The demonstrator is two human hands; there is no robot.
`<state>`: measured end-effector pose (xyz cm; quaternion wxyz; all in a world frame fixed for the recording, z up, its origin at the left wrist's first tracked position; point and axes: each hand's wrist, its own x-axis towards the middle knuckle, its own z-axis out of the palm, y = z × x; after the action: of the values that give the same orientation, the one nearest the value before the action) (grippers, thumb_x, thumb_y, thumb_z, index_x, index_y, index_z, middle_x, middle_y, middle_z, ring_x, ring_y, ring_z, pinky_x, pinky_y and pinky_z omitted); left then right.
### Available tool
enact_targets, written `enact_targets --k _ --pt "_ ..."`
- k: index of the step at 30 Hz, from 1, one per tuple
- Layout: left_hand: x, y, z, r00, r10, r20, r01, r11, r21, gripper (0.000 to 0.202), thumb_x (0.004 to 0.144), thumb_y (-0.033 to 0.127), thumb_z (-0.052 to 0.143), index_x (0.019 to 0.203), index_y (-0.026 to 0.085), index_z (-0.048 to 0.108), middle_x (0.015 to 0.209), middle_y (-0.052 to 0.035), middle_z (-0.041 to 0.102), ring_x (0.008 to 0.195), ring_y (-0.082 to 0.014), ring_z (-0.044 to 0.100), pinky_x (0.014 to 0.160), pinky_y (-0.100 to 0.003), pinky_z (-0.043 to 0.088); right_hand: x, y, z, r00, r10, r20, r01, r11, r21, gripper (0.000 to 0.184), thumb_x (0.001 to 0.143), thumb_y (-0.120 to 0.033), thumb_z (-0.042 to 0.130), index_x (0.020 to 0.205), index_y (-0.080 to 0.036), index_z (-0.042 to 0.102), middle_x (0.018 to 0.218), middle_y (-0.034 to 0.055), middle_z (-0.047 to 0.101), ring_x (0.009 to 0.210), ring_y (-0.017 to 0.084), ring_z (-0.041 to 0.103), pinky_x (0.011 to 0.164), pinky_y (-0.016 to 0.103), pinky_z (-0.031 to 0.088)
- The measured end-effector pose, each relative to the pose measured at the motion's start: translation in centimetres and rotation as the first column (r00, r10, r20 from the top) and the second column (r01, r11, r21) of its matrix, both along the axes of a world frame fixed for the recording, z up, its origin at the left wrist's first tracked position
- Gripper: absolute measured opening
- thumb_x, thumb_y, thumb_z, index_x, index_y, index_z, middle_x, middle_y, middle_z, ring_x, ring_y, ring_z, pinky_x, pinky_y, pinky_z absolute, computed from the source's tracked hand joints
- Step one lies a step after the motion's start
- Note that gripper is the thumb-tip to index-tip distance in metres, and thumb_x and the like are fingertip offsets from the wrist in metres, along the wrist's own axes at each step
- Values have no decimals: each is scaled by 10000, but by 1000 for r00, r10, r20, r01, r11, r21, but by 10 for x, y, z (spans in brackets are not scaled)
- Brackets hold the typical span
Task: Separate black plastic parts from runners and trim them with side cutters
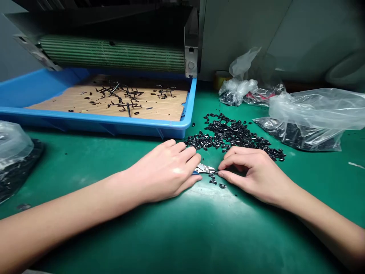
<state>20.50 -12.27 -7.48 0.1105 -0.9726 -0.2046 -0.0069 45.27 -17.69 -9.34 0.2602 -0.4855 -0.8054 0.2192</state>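
My left hand (172,169) is wrapped round a pair of small nippers (204,168), whose silver jaws point right and whose handle shows a little blue. At the tips of those jaws, my right hand (251,171) pinches a tiny black part (216,172) between thumb and index finger. Just below lie a few loose, shiny black pieces (222,185). Behind both hands spreads a heap of small glossy black parts (234,133) on the green tabletop (176,236). The handles are mostly hidden in my left palm.
A blue tray (142,123) lined with cardboard holds black sprue scraps (125,99), beneath a green conveyor belt (114,55). Plastic bags of black parts stand at right (308,125) and left (14,163). Behind are another knotted bag (238,89) and a tape roll (221,78).
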Motion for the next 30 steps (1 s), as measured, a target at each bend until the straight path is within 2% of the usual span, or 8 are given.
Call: enact_targets --k 3,8,13,19,24,25,27,30 --pt "-1 1 1 1000 -3 1 3 1000 0 391 1014 447 374 1049 159 635 919 -61 601 828 -225 541 750 -388 375 -1 0 1 1000 -13 4 13 1000 -3 90 856 -159 685 838 -213 754 842 14 703 748 141 633 684 262 475" --pt "0 1 3 999 -35 -20 36 999 21 425 1023 439 344 1110 147 641 912 -64 601 822 -229 540 738 -390 362 -4 -2 1 1000 -11 -4 11 1000 28 120 867 -143 660 874 -202 764 852 25 710 777 149 647 714 258 485" --pt "5 2 9 991 -86 -102 97 989 113 450 1025 424 326 1139 111 628 899 -87 586 813 -249 541 709 -405 363 -5 -3 -1 1000 -1 2 1 999 50 153 877 -124 630 892 -192 766 863 31 708 770 149 648 703 263 479" --pt "13 6 18 965 -146 -216 183 970 160 346 1008 359 381 1015 122 634 806 -83 555 736 -244 545 637 -391 367 -7 -2 -2 1000 10 -26 -9 999 42 158 876 -106 619 866 -182 757 843 25 701 743 135 646 682 255 476" --pt "14 7 15 953 -187 -237 227 962 153 266 993 294 416 867 153 604 728 -62 526 624 -220 515 539 -362 330 -4 0 4 999 40 15 -40 999 -4 156 879 -124 624 842 -198 757 824 15 710 724 134 646 672 258 486" --pt "13 6 13 957 -186 -222 222 964 147 272 998 299 408 882 150 605 734 -65 534 630 -222 522 540 -362 339 -2 0 5 999 25 23 -25 1000 -15 146 878 -138 633 849 -205 759 824 11 715 713 133 647 657 256 489" --pt "7 5 9 971 -167 -172 190 974 124 315 1014 340 379 927 142 609 762 -74 558 665 -231 548 561 -365 372 3 3 6 996 -88 29 88 996 11 115 871 -168 653 885 -209 759 811 6 722 669 131 643 615 252 492" --pt "-4 5 3 993 -87 -80 93 993 73 375 1024 409 349 966 139 603 816 -76 583 717 -228 578 621 -365 421 10 9 2 960 -277 41 268 951 152 114 862 -203 679 946 -196 756 771 7 716 604 130 623 584 260 493"
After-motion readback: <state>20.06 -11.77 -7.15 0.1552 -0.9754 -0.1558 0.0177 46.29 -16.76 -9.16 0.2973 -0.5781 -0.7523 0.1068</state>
